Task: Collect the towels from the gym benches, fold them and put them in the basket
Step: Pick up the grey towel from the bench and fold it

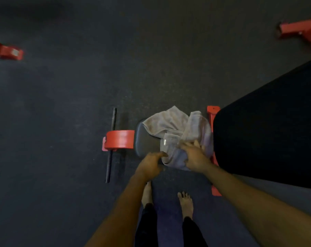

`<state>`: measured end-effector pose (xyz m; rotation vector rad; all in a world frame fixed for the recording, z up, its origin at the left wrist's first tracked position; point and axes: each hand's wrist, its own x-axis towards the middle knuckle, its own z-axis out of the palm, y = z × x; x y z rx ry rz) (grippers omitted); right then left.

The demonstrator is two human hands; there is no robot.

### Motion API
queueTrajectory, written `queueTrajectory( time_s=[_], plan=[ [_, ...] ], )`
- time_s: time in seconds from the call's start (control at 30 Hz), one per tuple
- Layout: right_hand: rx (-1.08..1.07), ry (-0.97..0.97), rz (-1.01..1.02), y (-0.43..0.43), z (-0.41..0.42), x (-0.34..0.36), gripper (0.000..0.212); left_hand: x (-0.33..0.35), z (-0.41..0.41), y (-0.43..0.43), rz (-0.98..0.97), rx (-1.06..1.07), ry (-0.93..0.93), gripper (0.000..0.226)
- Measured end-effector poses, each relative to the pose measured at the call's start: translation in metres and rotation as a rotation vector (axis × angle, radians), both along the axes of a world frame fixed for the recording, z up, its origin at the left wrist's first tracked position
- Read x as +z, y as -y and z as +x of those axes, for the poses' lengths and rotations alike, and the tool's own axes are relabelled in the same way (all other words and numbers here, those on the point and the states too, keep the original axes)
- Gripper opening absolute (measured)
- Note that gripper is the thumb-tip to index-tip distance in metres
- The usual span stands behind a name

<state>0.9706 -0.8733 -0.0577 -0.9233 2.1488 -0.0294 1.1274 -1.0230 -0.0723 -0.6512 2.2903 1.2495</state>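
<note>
On the small seat pad (144, 139), just right of the red bracket (120, 139) and the black bar (111, 145), the grey towel (169, 123) lies crumpled. It spills over the pad's far and right edges toward the long black pad (267, 131). The left hand (150, 164) touches the towel's near edge; whether it pinches cloth I cannot tell. The right hand (195, 156), apart from the left, has its fingers curled into the folds by the seat pad's right edge. To lift well, I judge, each hand should find a corner, raise the towel clear of the red frame, then shake it flat before folding. No basket shows.
</note>
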Motion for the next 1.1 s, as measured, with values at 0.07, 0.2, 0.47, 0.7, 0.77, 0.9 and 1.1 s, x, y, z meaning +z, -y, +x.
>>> queueTrajectory(
  time_s=[0.07, 0.2, 0.47, 0.7, 0.77, 0.9, 1.1],
  plan=[
    [0.125, -0.141, 0.067, 0.008, -0.002, -0.016, 0.069, -0.031, -0.007, -0.004, -0.029, -0.115, 0.037, 0.059],
    [0.193, -0.327, 0.113, 0.023, -0.01, -0.029, 0.061, -0.07, -0.018, -0.015, -0.154, -0.208, 0.024, 0.042],
    [-0.009, -0.419, 0.086, -0.001, -0.036, 0.055, 0.027, 0.023, -0.062, 0.035, -0.202, -0.262, -0.234, 0.007],
    [-0.136, -0.595, -0.017, -0.004, -0.075, 0.17, 0.032, 0.173, -0.125, 0.092, -0.249, -0.29, -0.433, 0.011],
    [-0.178, -0.625, -0.034, -0.002, -0.085, 0.199, 0.031, 0.209, -0.138, 0.109, -0.359, -0.305, -0.499, 0.013],
    [-0.282, -0.714, -0.107, 0.006, -0.089, 0.274, 0.022, 0.293, -0.145, 0.141, -0.541, -0.252, -0.625, 0.013],
    [-0.43, -0.753, -0.336, 0.011, -0.105, 0.352, 0.005, 0.391, -0.132, 0.195, -0.772, -0.058, -0.7, 0.014]
  ],
)
